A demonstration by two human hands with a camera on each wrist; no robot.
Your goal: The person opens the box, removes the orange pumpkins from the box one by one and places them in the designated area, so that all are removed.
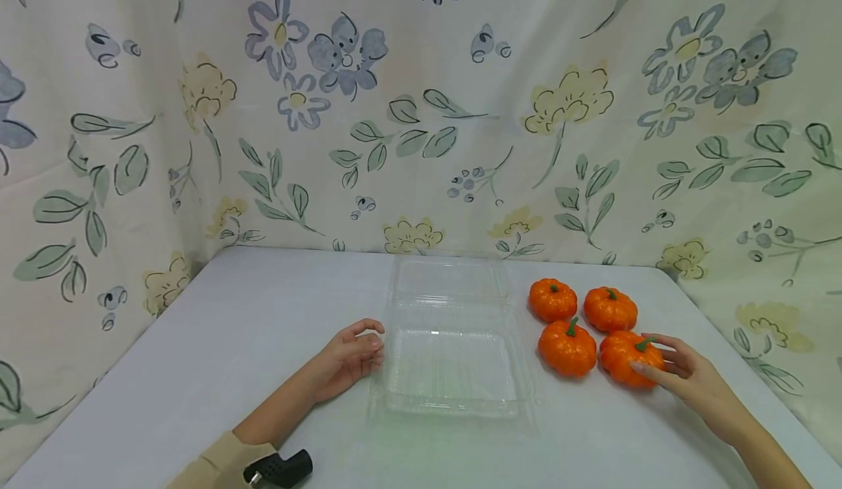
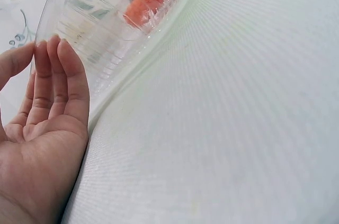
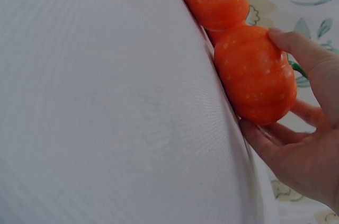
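Observation:
A clear plastic clamshell container [image 1: 450,405] lies with its lid [image 1: 449,278] folded back, away from me. My left hand [image 1: 349,361] is at its left side; in the left wrist view, thumb and fingertips [image 2: 66,49] meet at the container's rim and appear to pinch it lightly. To the right of the container stand several small orange pumpkins with green stems. My right hand [image 1: 697,379] grips the front right pumpkin [image 1: 625,361], thumb on one side and fingers on the other. That pumpkin [image 3: 254,75] rests on the table, close to the front left pumpkin [image 1: 567,350].
Behind the gripped pumpkin are two more, the back left pumpkin [image 1: 552,300] and the back right pumpkin [image 1: 610,309]. A white table [image 1: 276,306] carries everything. Floral curtain fabric [image 1: 408,182] hangs along its back and sides. A black device [image 1: 279,468] sits at my left sleeve.

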